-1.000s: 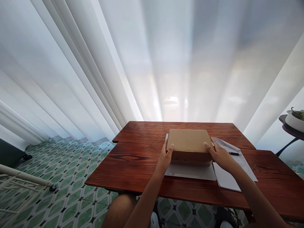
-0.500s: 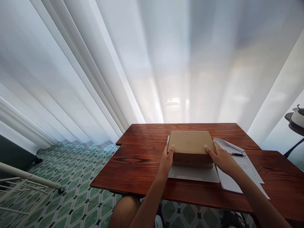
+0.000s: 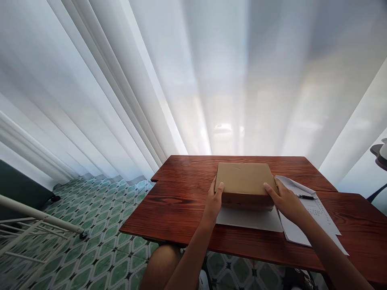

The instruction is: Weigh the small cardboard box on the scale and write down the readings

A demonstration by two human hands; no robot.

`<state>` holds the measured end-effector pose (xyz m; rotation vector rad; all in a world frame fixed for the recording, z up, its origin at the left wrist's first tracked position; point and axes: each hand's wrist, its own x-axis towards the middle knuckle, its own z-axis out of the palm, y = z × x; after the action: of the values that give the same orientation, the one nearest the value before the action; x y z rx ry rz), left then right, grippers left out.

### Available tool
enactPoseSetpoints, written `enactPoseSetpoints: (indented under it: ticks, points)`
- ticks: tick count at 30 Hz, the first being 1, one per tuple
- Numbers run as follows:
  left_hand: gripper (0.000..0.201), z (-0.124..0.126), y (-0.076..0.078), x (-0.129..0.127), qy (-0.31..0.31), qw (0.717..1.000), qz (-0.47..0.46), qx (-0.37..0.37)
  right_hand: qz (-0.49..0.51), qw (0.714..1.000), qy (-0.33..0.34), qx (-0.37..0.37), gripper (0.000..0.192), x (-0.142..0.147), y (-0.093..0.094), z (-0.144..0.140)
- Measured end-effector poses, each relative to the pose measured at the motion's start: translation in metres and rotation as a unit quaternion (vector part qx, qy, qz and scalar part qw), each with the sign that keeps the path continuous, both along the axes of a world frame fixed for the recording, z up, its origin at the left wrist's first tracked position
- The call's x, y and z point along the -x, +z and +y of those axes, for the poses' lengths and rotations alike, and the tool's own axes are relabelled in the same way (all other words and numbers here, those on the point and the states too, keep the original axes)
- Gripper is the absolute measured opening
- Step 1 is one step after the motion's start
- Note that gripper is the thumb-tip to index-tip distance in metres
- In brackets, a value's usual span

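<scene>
A closed brown cardboard box [image 3: 245,179] is between my two hands, over a flat pale grey panel [image 3: 250,219] on the wooden table. My left hand [image 3: 214,201] grips the box's left side, its thumb at the near corner. On the right side, my right hand [image 3: 284,199] holds it with the thumb on the top near edge and the other fingers mostly hidden. Whether the box touches the panel I cannot tell. Beside my right hand lie white papers [image 3: 317,213] with handwriting, and a black pen [image 3: 306,197] rests on them.
The reddish-brown table [image 3: 172,205] has a stepped outline. White curtains [image 3: 193,80] hang behind it. At left, a white metal rack [image 3: 39,215] stands on the green patterned tile floor [image 3: 105,213]. A dark stand [image 3: 379,157] is at the right edge.
The view has shifted a little, moving the table slightly right in the picture. The box sits marginally higher in view, still held by both hands.
</scene>
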<state>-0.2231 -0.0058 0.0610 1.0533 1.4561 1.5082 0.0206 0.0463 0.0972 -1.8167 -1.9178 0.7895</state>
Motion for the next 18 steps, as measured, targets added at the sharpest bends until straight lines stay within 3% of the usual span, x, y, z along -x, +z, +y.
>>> enactPoseSetpoints:
  ticks: [5, 10, 14, 18]
  points:
    - [0.057, -0.004, 0.011, 0.004, 0.026, 0.999, 0.019, 0.003, 0.043, 0.999, -0.003, -0.018, 0.088, 0.003, -0.007, 0.001]
    - [0.061, -0.012, 0.023, 0.014, 0.039, 0.999, 0.024, 0.013, 0.15, 0.988, 0.011, -0.036, 0.08, 0.01, -0.015, -0.001]
    - [0.056, -0.018, 0.035, 0.026, 0.057, 0.997, 0.041, -0.02, 0.221, 0.974, 0.035, -0.046, 0.085, 0.024, -0.01, -0.01]
    - [0.051, -0.026, 0.048, 0.042, 0.068, 0.996, 0.046, -0.045, 0.215, 0.972, 0.065, -0.064, 0.095, 0.042, 0.001, -0.017]
